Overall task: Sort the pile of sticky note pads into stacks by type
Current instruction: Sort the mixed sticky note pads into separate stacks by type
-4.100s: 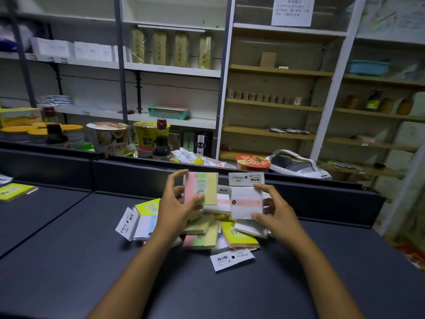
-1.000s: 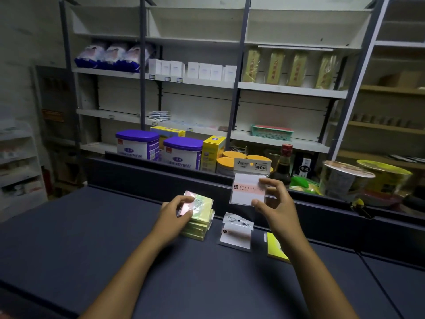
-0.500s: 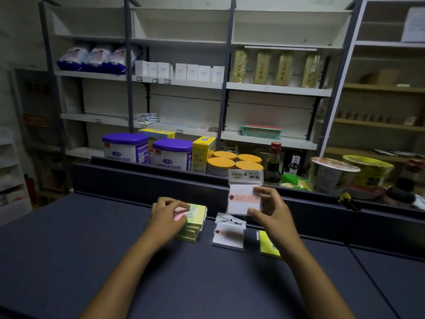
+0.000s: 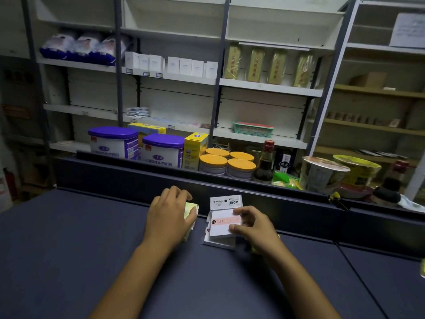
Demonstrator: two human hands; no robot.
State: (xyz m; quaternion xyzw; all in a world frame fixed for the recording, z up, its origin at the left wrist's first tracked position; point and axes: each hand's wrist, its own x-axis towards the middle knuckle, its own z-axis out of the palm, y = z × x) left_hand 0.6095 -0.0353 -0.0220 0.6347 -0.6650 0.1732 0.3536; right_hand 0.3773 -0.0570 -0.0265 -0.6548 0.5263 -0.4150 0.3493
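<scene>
My left hand (image 4: pixel 169 217) lies on top of a stack of pastel green and yellow sticky note pads (image 4: pixel 191 209), covering most of it with the fingers bent over the far edge. My right hand (image 4: pixel 250 224) pinches a white packaged pad (image 4: pixel 224 221) with a pink band and a printed header card, holding it just above another white pad (image 4: pixel 218 242) lying on the dark table. A yellow pad is mostly hidden under my right wrist.
A raised dark ledge (image 4: pixel 276 194) runs along the table's far edge. Behind it stand purple-lidded tins (image 4: pixel 161 150), orange-lidded jars (image 4: pixel 227 162), a sauce bottle (image 4: pixel 264 162) and noodle cups (image 4: pixel 322 173). Shelving fills the background.
My left hand has settled flat onto the pastel stack. My right hand has lowered the white pad toward the white pad on the table.
</scene>
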